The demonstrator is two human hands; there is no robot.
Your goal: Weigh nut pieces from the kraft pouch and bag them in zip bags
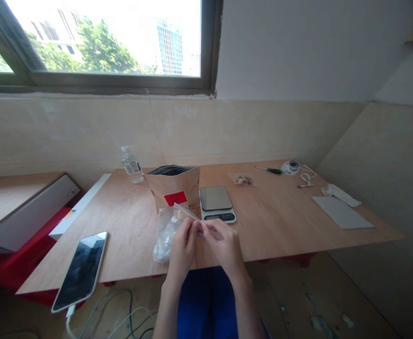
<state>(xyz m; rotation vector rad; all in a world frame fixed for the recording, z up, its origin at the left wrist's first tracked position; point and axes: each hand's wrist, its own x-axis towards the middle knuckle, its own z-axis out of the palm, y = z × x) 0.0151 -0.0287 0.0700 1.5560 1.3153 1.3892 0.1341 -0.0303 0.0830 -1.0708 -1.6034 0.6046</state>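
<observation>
Clear plastic bag (164,238) — top edge pinched between the left hand (182,252) and right hand (223,247), held together over the plywood table (280,212) — sat off the digital kitchen scale (216,202), before a kraft paper bag (174,186); sealing could not be confirmed.

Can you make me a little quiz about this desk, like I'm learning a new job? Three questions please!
1. What are the left hand and right hand holding?
A. a plastic bag
B. a screwdriver
C. a scale

2. True or false: the phone is lying face down.

3. Fill in the blank: the paper bag has a ____ label.

Key: 1. A; 2. false, its screen faces up; 3. red.
</observation>
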